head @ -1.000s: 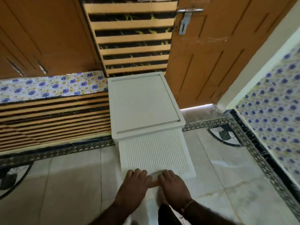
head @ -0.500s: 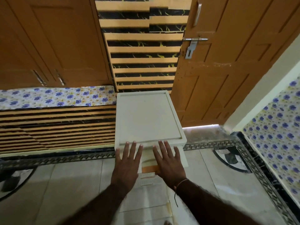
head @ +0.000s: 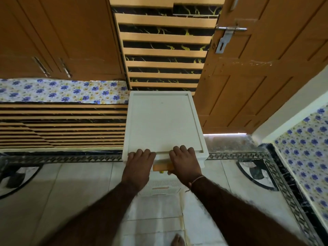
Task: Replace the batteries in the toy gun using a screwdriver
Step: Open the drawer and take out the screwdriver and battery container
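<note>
Frame centre: white cabinet (head: 164, 121), orange handle (head: 160, 168) just below top.
Left hand (head: 140, 161): fingers curled over front edge.
Right hand (head: 184, 161): same.
Toy gun, screwdriver: unseen.
Tip: pull level, both hands.

head cam | looks fwd+down | close over white cabinet (head: 164, 121) top | single view

dim indoor | bright strip under door (head: 224, 134) | forearms motion-blurred | wide-angle bowing at edges
</note>
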The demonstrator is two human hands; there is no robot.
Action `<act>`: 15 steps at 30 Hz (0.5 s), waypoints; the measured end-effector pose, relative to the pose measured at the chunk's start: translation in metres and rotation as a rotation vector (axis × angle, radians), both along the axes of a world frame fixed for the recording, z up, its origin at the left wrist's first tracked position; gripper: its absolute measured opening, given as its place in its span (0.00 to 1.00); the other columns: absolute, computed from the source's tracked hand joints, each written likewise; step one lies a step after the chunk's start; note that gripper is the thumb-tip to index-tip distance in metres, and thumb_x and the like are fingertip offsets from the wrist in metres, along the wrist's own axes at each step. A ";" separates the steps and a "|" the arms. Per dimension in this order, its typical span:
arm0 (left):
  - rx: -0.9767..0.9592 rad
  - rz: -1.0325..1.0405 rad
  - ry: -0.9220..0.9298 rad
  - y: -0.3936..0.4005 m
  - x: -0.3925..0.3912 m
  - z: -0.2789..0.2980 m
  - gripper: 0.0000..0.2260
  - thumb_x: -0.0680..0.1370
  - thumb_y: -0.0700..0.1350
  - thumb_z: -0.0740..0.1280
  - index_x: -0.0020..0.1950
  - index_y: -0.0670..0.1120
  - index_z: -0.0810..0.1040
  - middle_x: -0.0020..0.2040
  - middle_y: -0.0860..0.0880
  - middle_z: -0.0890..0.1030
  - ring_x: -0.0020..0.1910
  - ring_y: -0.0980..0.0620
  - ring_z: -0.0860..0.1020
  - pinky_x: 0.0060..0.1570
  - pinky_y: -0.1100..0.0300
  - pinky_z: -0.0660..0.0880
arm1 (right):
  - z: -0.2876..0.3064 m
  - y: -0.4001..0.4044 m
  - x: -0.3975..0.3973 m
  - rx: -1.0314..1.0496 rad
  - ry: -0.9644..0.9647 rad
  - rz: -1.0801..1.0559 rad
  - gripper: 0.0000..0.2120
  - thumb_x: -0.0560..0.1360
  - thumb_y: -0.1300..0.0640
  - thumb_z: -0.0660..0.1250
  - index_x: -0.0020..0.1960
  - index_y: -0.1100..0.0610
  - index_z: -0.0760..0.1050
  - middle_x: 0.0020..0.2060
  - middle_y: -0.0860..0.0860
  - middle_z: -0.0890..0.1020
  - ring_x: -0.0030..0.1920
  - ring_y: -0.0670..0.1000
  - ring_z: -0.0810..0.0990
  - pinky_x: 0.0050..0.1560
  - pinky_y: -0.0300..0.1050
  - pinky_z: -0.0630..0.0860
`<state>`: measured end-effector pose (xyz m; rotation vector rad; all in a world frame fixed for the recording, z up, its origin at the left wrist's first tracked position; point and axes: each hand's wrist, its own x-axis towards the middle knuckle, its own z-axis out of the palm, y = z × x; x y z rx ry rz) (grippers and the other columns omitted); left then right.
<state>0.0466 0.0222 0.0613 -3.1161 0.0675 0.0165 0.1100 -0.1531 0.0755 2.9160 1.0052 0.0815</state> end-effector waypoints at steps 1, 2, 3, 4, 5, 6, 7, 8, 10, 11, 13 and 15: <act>-0.003 0.012 -0.020 -0.002 -0.001 0.002 0.32 0.63 0.45 0.79 0.66 0.51 0.73 0.57 0.50 0.77 0.54 0.46 0.74 0.55 0.49 0.71 | -0.001 -0.002 -0.002 0.022 -0.005 -0.020 0.30 0.54 0.39 0.80 0.48 0.55 0.76 0.42 0.52 0.77 0.43 0.55 0.74 0.43 0.52 0.72; -0.016 0.032 -0.028 -0.004 -0.003 0.003 0.33 0.64 0.45 0.78 0.67 0.50 0.73 0.59 0.49 0.77 0.56 0.46 0.73 0.57 0.49 0.70 | -0.003 -0.006 -0.006 0.061 -0.004 -0.045 0.30 0.56 0.38 0.79 0.50 0.54 0.75 0.44 0.51 0.77 0.44 0.55 0.74 0.44 0.52 0.72; -0.026 0.050 -0.049 -0.005 -0.007 0.001 0.32 0.65 0.46 0.78 0.68 0.49 0.73 0.60 0.48 0.77 0.57 0.45 0.74 0.58 0.48 0.70 | -0.005 -0.010 -0.013 0.112 0.002 -0.067 0.30 0.59 0.38 0.77 0.53 0.54 0.75 0.47 0.52 0.77 0.45 0.55 0.74 0.45 0.52 0.72; -0.052 0.063 -0.075 -0.006 -0.014 0.000 0.31 0.65 0.47 0.78 0.67 0.48 0.75 0.60 0.47 0.77 0.57 0.44 0.74 0.57 0.47 0.71 | -0.009 -0.015 -0.024 0.164 0.007 -0.073 0.29 0.62 0.39 0.76 0.55 0.54 0.75 0.49 0.52 0.77 0.46 0.55 0.75 0.46 0.52 0.73; -0.076 0.058 -0.120 -0.007 -0.024 -0.006 0.27 0.67 0.48 0.77 0.64 0.47 0.77 0.59 0.46 0.78 0.55 0.44 0.76 0.54 0.47 0.72 | -0.017 -0.021 -0.037 0.215 0.013 -0.066 0.24 0.66 0.40 0.73 0.55 0.54 0.75 0.49 0.52 0.78 0.46 0.55 0.75 0.46 0.51 0.72; -0.103 0.025 -0.169 -0.009 -0.036 -0.014 0.21 0.70 0.50 0.74 0.61 0.46 0.78 0.55 0.45 0.79 0.51 0.44 0.77 0.50 0.47 0.74 | -0.028 -0.026 -0.052 0.258 0.028 -0.067 0.19 0.70 0.42 0.69 0.53 0.54 0.75 0.48 0.52 0.78 0.45 0.55 0.76 0.47 0.50 0.71; -0.119 -0.033 -0.211 -0.012 -0.050 -0.026 0.14 0.73 0.50 0.71 0.56 0.46 0.79 0.51 0.45 0.80 0.48 0.45 0.77 0.47 0.49 0.75 | -0.041 -0.031 -0.068 0.276 0.082 -0.097 0.15 0.72 0.44 0.66 0.52 0.53 0.75 0.46 0.51 0.78 0.44 0.54 0.76 0.46 0.49 0.70; -0.134 -0.108 -0.233 -0.015 -0.063 -0.037 0.09 0.76 0.49 0.68 0.52 0.45 0.78 0.47 0.45 0.80 0.45 0.46 0.77 0.44 0.51 0.76 | -0.052 -0.036 -0.081 0.277 0.177 -0.173 0.13 0.73 0.45 0.63 0.51 0.52 0.75 0.46 0.50 0.77 0.44 0.54 0.77 0.46 0.48 0.69; -0.127 -0.224 -0.145 -0.019 -0.083 -0.064 0.05 0.74 0.45 0.72 0.43 0.44 0.79 0.40 0.46 0.79 0.40 0.46 0.78 0.38 0.53 0.77 | -0.078 -0.045 -0.093 0.275 0.416 -0.369 0.16 0.74 0.45 0.63 0.58 0.52 0.74 0.52 0.50 0.77 0.52 0.54 0.77 0.50 0.48 0.73; -0.114 -0.258 -0.076 -0.021 -0.087 -0.075 0.06 0.70 0.44 0.75 0.40 0.44 0.80 0.38 0.46 0.78 0.38 0.46 0.77 0.35 0.54 0.77 | -0.089 -0.046 -0.092 0.262 0.536 -0.445 0.19 0.76 0.45 0.64 0.63 0.53 0.72 0.57 0.50 0.75 0.57 0.54 0.76 0.54 0.48 0.73; -0.098 -0.256 0.051 -0.024 -0.087 -0.091 0.06 0.67 0.44 0.77 0.37 0.45 0.81 0.37 0.48 0.78 0.38 0.48 0.77 0.34 0.56 0.77 | -0.105 -0.047 -0.083 0.260 0.669 -0.529 0.25 0.77 0.45 0.64 0.70 0.54 0.66 0.63 0.52 0.72 0.64 0.54 0.72 0.61 0.47 0.72; -0.093 -0.226 0.103 -0.026 -0.077 -0.111 0.04 0.66 0.44 0.76 0.37 0.46 0.83 0.39 0.50 0.79 0.39 0.49 0.78 0.35 0.58 0.78 | -0.116 -0.042 -0.066 0.284 0.700 -0.543 0.28 0.77 0.45 0.65 0.72 0.55 0.63 0.65 0.54 0.71 0.66 0.55 0.70 0.64 0.48 0.71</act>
